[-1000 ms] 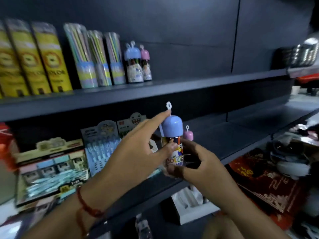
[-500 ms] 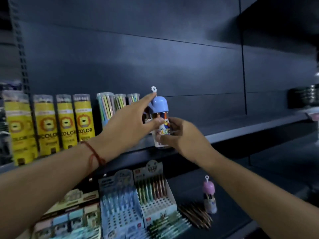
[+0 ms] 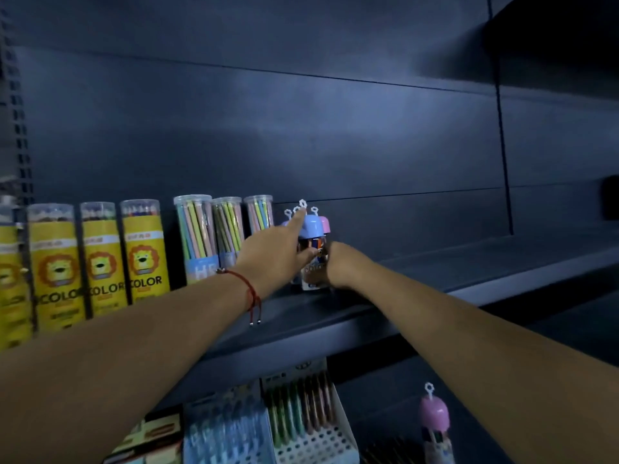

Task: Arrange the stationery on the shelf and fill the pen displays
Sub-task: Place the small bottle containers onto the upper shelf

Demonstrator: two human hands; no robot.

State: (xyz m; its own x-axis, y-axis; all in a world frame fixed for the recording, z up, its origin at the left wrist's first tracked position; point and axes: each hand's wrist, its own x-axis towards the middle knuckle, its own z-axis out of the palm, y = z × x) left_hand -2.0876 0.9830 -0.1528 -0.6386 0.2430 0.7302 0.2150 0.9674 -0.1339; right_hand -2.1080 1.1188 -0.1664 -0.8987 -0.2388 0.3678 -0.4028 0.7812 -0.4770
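Both my hands set a blue-capped colour-pencil jar on the upper shelf (image 3: 418, 296).

From left to right: yellow "COLOR" tubes (image 3: 100, 259) stand upright in a row, followed by clear tubes of pastel pencils (image 3: 201, 239); my left hand (image 3: 274, 256), with a red string bracelet (image 3: 249, 289) at the wrist, grasps the blue-capped jar (image 3: 313, 242), index finger stretched up to the cap's white loop and thumb pressed on the body; other loop-topped jars stand just behind it, one with a pink cap (image 3: 325, 224); my right hand (image 3: 338, 266) grips the jar's lower body from the right, the base at the shelf. On the lower shelf stand pen display boxes (image 3: 301, 420) and, well to the right, a pink-capped jar (image 3: 434, 420) upright.
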